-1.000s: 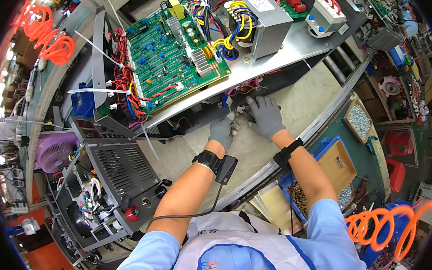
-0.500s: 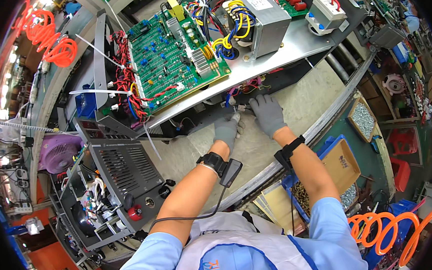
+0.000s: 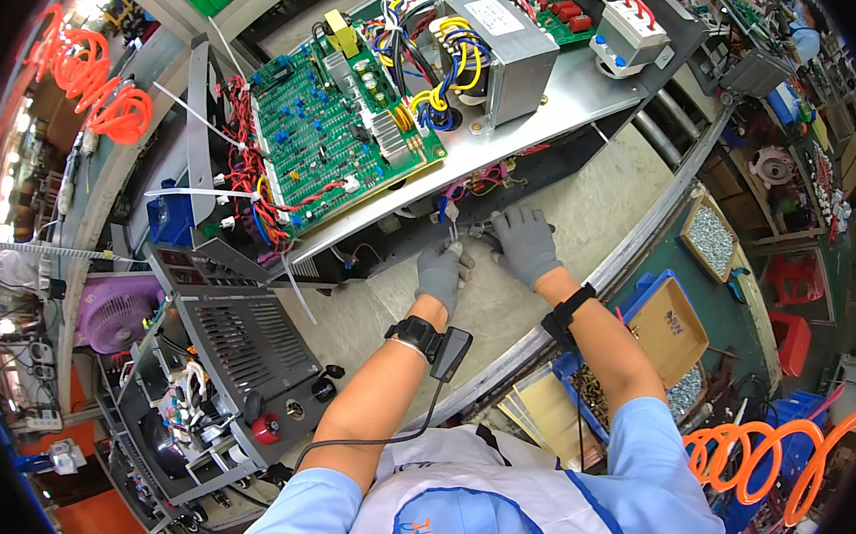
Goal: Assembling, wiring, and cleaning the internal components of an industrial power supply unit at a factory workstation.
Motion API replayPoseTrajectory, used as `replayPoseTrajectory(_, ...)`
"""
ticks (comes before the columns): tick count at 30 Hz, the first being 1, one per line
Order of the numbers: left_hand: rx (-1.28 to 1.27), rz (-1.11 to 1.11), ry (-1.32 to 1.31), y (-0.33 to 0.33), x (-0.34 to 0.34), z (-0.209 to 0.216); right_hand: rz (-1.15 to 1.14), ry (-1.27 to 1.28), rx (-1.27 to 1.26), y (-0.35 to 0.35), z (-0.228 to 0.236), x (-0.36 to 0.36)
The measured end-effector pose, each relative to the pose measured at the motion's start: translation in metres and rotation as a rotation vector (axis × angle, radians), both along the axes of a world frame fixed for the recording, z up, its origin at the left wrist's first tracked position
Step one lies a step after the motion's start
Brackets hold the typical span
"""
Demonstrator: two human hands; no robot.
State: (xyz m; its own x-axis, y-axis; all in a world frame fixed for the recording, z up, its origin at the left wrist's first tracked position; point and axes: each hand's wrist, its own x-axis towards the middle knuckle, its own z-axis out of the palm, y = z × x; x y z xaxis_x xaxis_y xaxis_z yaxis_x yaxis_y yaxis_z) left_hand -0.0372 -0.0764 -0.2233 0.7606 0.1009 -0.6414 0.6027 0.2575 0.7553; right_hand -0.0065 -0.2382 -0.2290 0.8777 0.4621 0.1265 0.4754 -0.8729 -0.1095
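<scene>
So 1 small pale connector point(image 3: 451, 211) hung under the chassis point(image 3: 575, 93), leads point(image 3: 453, 231) apparently pinched in the left hand point(image 3: 440, 269); right hand point(image 3: 527, 244) half-curled alongside, couldn't tell its grip. Circuit board point(image 3: 315, 136) and transformer point(image 3: 521, 57) looked mounted up top; lower wiring point(image 3: 487, 177) looked unfinished.

matt cloth gloves cover the left hand point(image 3: 440, 272) and the right hand point(image 3: 528, 248). the chassis shelf point(image 3: 537, 125) is smooth, bright bare metal; the transformer point(image 3: 523, 62) has a duller grey metal casing with a paper-like label point(image 3: 495, 17). the circuit board point(image 3: 308, 141) looks glossy, the coiled hose point(image 3: 122, 122) shiny plastic, the vented panel point(image 3: 245, 341) matt painted metal, the bench top point(image 3: 510, 306) dull and smudged, the shirt point(image 3: 645, 455) cloth.
</scene>
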Motion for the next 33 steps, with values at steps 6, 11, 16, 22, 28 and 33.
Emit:
replayPoseTrajectory(6,-0.008,-0.030,0.001,-0.002,0.003,0.002,-0.025,-0.059,-0.045,0.006,-0.012,0.007)
replayPoseTrajectory(11,0.039,-0.096,0.011,-0.005,0.003,0.007,0.029,0.156,-0.001,-0.007,0.010,0.015)
replayPoseTrajectory(16,-0.072,0.030,0.015,-0.021,-0.005,0.017,-0.333,0.291,0.397,-0.053,0.029,0.008)
replayPoseTrajectory(22,-0.475,-0.001,0.098,-0.082,0.025,0.055,-0.633,0.099,0.544,-0.098,0.051,0.021)
replayPoseTrajectory(28,-0.572,-0.226,0.129,-0.130,0.064,0.083,-0.642,0.007,0.527,-0.091,0.058,0.043)
replayPoseTrajectory(33,-0.645,-0.184,0.007,-0.160,0.093,0.077,-0.505,-0.031,0.789,-0.107,-0.001,0.060)
